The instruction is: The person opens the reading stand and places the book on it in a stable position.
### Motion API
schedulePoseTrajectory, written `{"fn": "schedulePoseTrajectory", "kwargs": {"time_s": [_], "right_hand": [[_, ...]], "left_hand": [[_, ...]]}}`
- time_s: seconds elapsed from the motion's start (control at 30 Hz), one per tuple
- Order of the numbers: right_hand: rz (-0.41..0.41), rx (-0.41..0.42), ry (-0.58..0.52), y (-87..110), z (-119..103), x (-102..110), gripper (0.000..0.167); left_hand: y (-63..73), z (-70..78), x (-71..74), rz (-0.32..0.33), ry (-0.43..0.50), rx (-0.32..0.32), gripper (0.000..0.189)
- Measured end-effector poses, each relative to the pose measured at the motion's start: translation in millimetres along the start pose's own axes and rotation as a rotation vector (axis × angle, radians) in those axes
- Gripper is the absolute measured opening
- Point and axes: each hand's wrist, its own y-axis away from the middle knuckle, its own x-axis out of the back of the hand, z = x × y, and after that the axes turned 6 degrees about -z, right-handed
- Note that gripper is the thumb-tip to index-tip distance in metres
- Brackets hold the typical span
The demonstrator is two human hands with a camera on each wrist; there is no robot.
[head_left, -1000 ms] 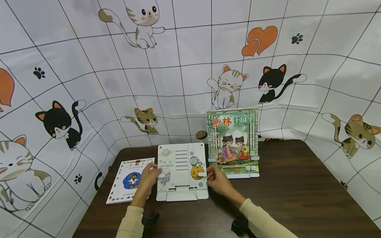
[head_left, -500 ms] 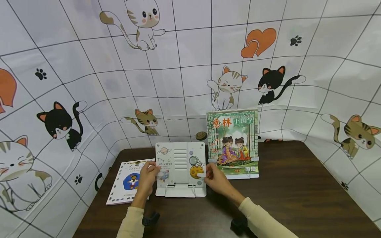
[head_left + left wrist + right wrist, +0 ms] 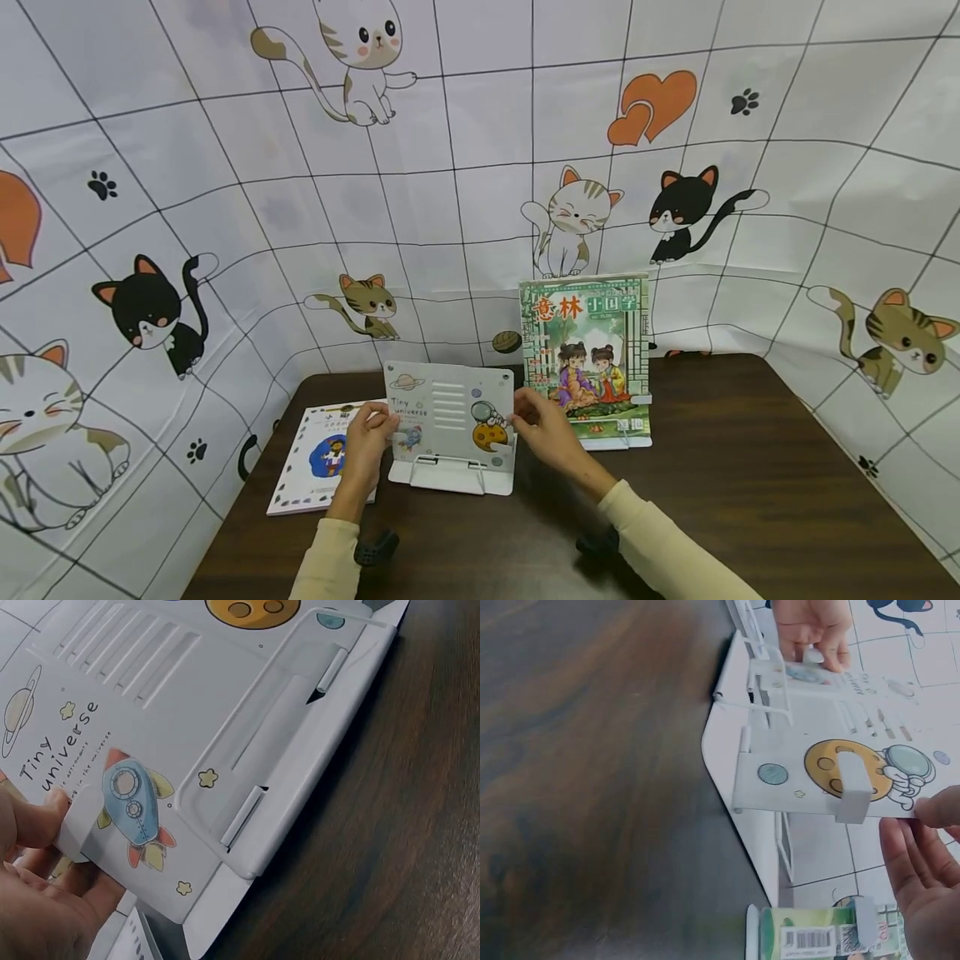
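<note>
A white book stand (image 3: 452,450) printed with "Tiny universe", a rocket and an astronaut stands upright, leaning back, on the dark table. At its left edge my left hand (image 3: 367,442) pinches the panel by the side clip, thumb in front and fingers behind, as the left wrist view shows. Opposite, my right hand (image 3: 549,433) grips the right edge, with the thumb (image 3: 939,808) on the front face and the fingers underneath. A wire page holder (image 3: 225,720) spans the stand's lower ledge. No book rests on this stand.
Left of the stand lies a white book (image 3: 318,467) with a blue picture, partly behind my left hand. A second stand holding a green magazine (image 3: 588,358) is at the back right. Behind the table (image 3: 720,483) hangs a cat-patterned cloth (image 3: 480,225).
Both hands have shifted the stand slightly left and away from me. It is now turned a little, its right side lower in the head view. The magazine and white book have stayed put.
</note>
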Motion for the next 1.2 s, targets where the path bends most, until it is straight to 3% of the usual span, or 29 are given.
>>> {"fn": "schedulePoseTrajectory", "kwargs": {"time_s": [0.33,0.6,0.73,0.97,1.2], "right_hand": [[-0.015,0.101,0.023,-0.1,2.3,-8.8,0.014],[-0.05,0.145,0.041,5.8,-12.2,-22.8,0.016],[-0.075,0.174,0.063,7.3,-21.4,-33.6,0.017],[-0.076,0.283,0.147,6.6,-32.0,-55.7,0.022],[-0.163,0.264,0.172,1.3,-49.7,-74.7,0.025]], "left_hand": [[-9.6,-2.5,10.4,0.043,-0.047,0.0,0.017],[-27.8,2.2,16.1,0.047,-0.12,-0.029,0.018],[-35.9,11.4,18.5,0.012,-0.135,-0.026,0.022],[-38.5,38.5,15.3,-0.078,-0.166,-0.008,0.025],[-73.8,8.9,14.7,-0.107,-0.176,-0.053,0.032]]}}
